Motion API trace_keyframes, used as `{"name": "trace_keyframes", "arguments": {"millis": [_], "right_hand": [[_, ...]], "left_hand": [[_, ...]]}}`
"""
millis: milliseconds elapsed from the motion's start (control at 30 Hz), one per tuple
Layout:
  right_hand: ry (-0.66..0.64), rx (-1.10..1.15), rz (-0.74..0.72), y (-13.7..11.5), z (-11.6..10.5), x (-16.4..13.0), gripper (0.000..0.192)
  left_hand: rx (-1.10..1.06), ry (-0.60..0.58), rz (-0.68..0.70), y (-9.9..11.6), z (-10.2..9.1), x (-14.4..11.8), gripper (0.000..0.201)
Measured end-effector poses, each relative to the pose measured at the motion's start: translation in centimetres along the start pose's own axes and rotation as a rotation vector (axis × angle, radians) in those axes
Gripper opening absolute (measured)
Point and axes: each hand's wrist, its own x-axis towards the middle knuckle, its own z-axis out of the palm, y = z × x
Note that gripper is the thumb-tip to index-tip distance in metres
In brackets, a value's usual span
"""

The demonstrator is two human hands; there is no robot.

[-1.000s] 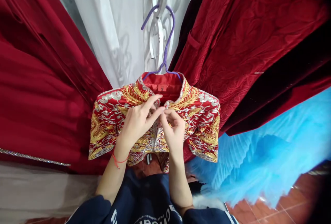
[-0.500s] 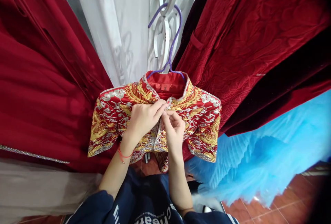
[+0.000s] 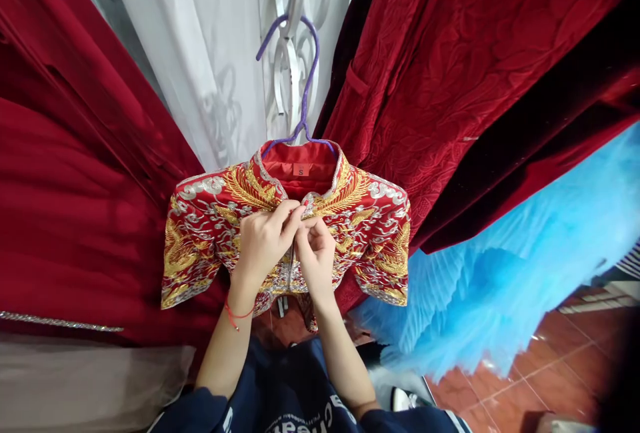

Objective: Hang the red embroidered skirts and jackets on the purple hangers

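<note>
Both forearms rise from the near edge and meet at the chest of a small red jacket embroidered in gold and silver [image 3: 380,233], which hangs centre on a purple wire hanger [image 3: 295,80] between dark red velvet garments [image 3: 450,86]. The left hand [image 3: 260,243], a red string at its wrist, is curled with fingertips pinching the jacket's front opening just below the collar. The right hand [image 3: 315,256] is curled too, touching the left and pinching the same seam.

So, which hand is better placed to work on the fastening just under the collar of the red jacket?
Probably the left hand: its fingers already reach the jacket front just under the collar. The right hand pinches slightly lower.
</note>
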Motion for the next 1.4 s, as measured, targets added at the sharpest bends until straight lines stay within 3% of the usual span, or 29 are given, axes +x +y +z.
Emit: {"name": "trace_keyframes", "arguments": {"millis": [133, 200, 367, 633, 800, 933, 1167, 1400], "right_hand": [[0.039, 0.065, 0.004, 1.3, 0.6, -0.5, 0.032], [0.066, 0.071, 0.007, 2.1, 0.8, -0.9, 0.033], [0.059, 0.001, 0.006, 3.5, 0.5, -1.8, 0.032], [0.075, -0.13, -0.004, 6.8, -0.7, -4.6, 0.029], [0.04, -0.209, 0.039, 8.8, -1.8, -6.6, 0.028], [0.026, -0.248, 0.117, 10.9, -2.7, -7.7, 0.029], [0.027, -0.279, 0.17, 14.4, -3.3, -8.3, 0.028], [0.012, -0.282, 0.254, 17.5, -4.3, -10.3, 0.031]], "left_hand": [[-0.151, -0.023, -0.051, -0.2, 0.1, -0.7, 0.019], [-0.238, -0.006, -0.088, -0.2, 0.4, -1.4, 0.028], [-0.363, 0.212, -0.264, -0.1, 2.1, -4.3, 0.054], [-0.521, 0.221, -0.468, 0.1, 4.5, -8.8, 0.046], [-0.387, 0.121, -0.495, 0.0, 4.8, -10.5, 0.016], [-0.31, 0.0, -0.508, -0.4, 4.8, -11.5, 0.026], [-0.177, -0.331, -0.565, -1.3, 5.5, -13.1, 0.036], [-0.091, -0.448, -0.698, -0.9, 5.6, -13.0, 0.039]]}}
